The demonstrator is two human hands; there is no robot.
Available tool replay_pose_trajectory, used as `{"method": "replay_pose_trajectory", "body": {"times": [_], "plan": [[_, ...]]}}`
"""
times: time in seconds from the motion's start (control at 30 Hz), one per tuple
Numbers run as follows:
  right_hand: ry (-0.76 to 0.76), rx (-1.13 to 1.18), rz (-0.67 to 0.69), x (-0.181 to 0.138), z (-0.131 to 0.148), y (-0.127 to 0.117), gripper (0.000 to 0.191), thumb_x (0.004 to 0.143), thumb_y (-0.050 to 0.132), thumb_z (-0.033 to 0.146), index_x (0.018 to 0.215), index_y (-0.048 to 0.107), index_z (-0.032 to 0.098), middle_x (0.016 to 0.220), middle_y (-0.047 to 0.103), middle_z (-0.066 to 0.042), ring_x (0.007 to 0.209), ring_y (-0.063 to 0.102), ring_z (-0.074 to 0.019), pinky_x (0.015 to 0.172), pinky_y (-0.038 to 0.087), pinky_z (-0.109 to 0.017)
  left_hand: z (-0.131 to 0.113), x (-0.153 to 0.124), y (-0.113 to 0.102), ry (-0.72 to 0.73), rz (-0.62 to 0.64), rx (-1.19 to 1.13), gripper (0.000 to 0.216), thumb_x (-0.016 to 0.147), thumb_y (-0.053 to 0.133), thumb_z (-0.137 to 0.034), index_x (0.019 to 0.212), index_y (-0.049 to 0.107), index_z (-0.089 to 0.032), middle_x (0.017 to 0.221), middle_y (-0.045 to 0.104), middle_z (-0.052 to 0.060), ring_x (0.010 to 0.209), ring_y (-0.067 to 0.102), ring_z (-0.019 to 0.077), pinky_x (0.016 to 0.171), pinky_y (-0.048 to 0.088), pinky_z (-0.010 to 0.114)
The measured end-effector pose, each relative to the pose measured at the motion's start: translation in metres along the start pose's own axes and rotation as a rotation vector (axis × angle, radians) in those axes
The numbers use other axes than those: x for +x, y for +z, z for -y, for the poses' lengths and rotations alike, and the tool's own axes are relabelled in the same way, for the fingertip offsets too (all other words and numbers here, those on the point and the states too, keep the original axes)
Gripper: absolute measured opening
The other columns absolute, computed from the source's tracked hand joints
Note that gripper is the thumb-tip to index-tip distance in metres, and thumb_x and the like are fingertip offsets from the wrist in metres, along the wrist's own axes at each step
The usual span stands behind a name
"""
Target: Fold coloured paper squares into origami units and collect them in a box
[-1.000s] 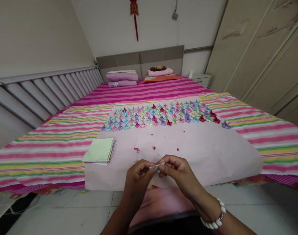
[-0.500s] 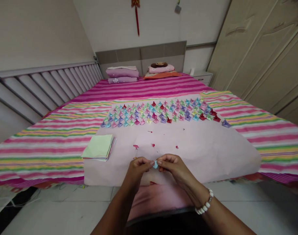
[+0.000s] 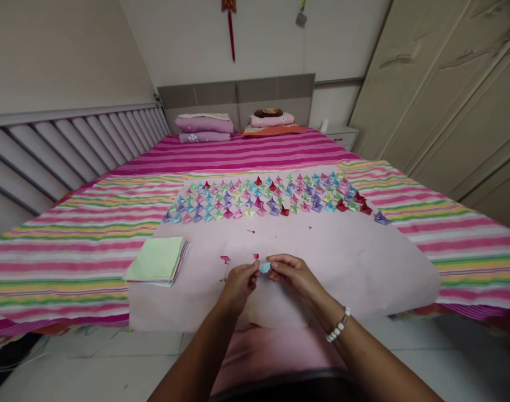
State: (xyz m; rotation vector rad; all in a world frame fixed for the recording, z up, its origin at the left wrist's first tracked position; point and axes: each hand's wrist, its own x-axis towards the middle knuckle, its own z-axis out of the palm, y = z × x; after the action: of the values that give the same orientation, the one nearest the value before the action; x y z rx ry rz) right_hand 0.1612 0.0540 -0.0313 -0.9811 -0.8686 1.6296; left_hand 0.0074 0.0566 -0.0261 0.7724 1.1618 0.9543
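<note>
Fingers (image 3: 255, 270) of both hands pinch one small, light blue folded paper piece (image 3: 265, 268) between them, just above the near part of the pink sheet (image 3: 363, 262) laid over the bed.

The left hand (image 3: 239, 285) and right hand (image 3: 294, 273) meet fingertip to fingertip, each closed narrowly on an opposite end of the piece. It looks nearly weightless, thin and easily creased, so a light pinch at its folded edges should serve better than a squeeze across the middle. It is too small to read the folds clearly; its longer side seems to run left to right between the hands. Near the left hand lies a stack of paper squares (image 3: 157, 261), and farther up the sheet, well apart, rows of folded coloured pieces (image 3: 263, 200).
</note>
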Motion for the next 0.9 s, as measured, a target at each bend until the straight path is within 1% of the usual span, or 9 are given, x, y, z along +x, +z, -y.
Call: {"method": "replay_pose_trajectory", "body": {"times": [0.2, 0.27, 0.4, 0.47, 0.53, 0.7, 0.77, 0.83, 0.9], "plan": [[0.017, 0.033, -0.031, 0.013, -0.003, -0.009, 0.026, 0.058, 0.081, 0.032, 0.074, 0.074, 0.014, 0.058, 0.069, -0.003, 0.053, 0.059, -0.0115, 0.057, 0.044, -0.025, 0.002, 0.017, 0.0, 0.084, -0.005, 0.144, 0.04, 0.069, 0.062, -0.054, 0.063, 0.058, -0.015, 0.061, 0.056, 0.0, 0.048, 0.044, 0.0074, 0.047, 0.033, 0.021], [0.02, 0.048, -0.05, 0.018, -0.004, -0.012, 0.025, 0.058, 0.081, 0.032, 0.073, 0.073, 0.013, 0.061, 0.069, -0.003, 0.053, 0.059, -0.0114, 0.057, 0.045, -0.025, 0.002, 0.023, -0.004, 0.17, -0.023, 0.215, 0.038, 0.074, 0.058, -0.052, 0.07, 0.062, -0.015, 0.067, 0.06, 0.002, 0.054, 0.051, 0.0107, 0.052, 0.038, 0.023], [0.026, 0.048, -0.086, 0.029, -0.005, -0.018, 0.024, 0.058, 0.08, 0.031, 0.072, 0.073, 0.013, 0.063, 0.07, -0.004, 0.053, 0.059, -0.0109, 0.056, 0.046, -0.024, -0.002, 0.032, -0.011, 0.421, -0.045, 0.373, 0.021, 0.071, 0.066, -0.036, 0.082, 0.067, -0.018, 0.084, 0.064, 0.004, 0.079, 0.059, 0.016, 0.071, 0.044, 0.027], [0.027, 0.032, -0.098, 0.034, -0.007, -0.021, 0.022, 0.06, 0.079, 0.03, 0.072, 0.073, 0.013, 0.064, 0.07, -0.005, 0.052, 0.059, -0.0109, 0.055, 0.046, -0.024, -0.004, 0.037, -0.012, 0.528, -0.011, 0.453, 0.014, 0.069, 0.068, -0.028, 0.08, 0.069, -0.019, 0.088, 0.064, 0.004, 0.082, 0.058, 0.0163, 0.073, 0.044, 0.027], [0.025, 0.007, -0.106, 0.039, -0.009, -0.023, 0.02, 0.06, 0.078, 0.029, 0.071, 0.072, 0.013, 0.062, 0.069, -0.005, 0.051, 0.059, -0.0111, 0.054, 0.047, -0.024, -0.005, 0.043, -0.011, 0.596, 0.038, 0.525, 0.011, 0.069, 0.067, -0.023, 0.079, 0.071, -0.02, 0.086, 0.064, 0.003, 0.079, 0.058, 0.0157, 0.072, 0.044, 0.027], [-0.02, -0.112, -0.129, 0.053, -0.017, -0.029, 0.022, 0.063, 0.074, 0.034, 0.071, 0.071, 0.013, 0.061, 0.068, -0.005, 0.05, 0.059, -0.0117, 0.053, 0.047, -0.025, -0.001, 0.065, -0.009, 0.669, 0.108, 0.664, 0.012, 0.073, 0.063, -0.019, 0.08, 0.072, -0.021, 0.076, 0.062, 0.002, 0.068, 0.056, 0.0145, 0.062, 0.043, 0.026], [-0.059, -0.196, -0.135, 0.058, -0.017, -0.032, 0.022, 0.065, 0.072, 0.035, 0.07, 0.07, 0.014, 0.057, 0.066, -0.004, 0.048, 0.057, -0.0125, 0.051, 0.045, -0.025, 0.0, 0.073, -0.009, 0.682, 0.114, 0.706, 0.012, 0.075, 0.06, -0.019, 0.078, 0.072, -0.021, 0.074, 0.062, 0.002, 0.068, 0.056, 0.0147, 0.062, 0.043, 0.026], [-0.125, -0.295, -0.159, 0.06, -0.016, -0.035, 0.02, 0.067, 0.07, 0.035, 0.07, 0.07, 0.015, 0.054, 0.064, -0.003, 0.05, 0.055, -0.0137, 0.05, 0.044, -0.026, 0.002, 0.08, -0.008, 0.691, 0.113, 0.742, 0.012, 0.077, 0.058, -0.02, 0.077, 0.071, -0.021, 0.075, 0.062, 0.002, 0.07, 0.056, 0.0149, 0.065, 0.043, 0.026], [-0.223, -0.396, -0.199, 0.061, -0.013, -0.036, 0.015, 0.069, 0.069, 0.033, 0.072, 0.071, 0.018, 0.062, 0.064, -0.003, 0.058, 0.055, -0.0156, 0.055, 0.044, -0.028, 0.003, 0.084, -0.007, 0.695, 0.108, 0.776, 0.013, 0.078, 0.057, -0.019, 0.076, 0.07, -0.021, 0.076, 0.062, 0.002, 0.071, 0.056, 0.0149, 0.067, 0.043, 0.026]]}}
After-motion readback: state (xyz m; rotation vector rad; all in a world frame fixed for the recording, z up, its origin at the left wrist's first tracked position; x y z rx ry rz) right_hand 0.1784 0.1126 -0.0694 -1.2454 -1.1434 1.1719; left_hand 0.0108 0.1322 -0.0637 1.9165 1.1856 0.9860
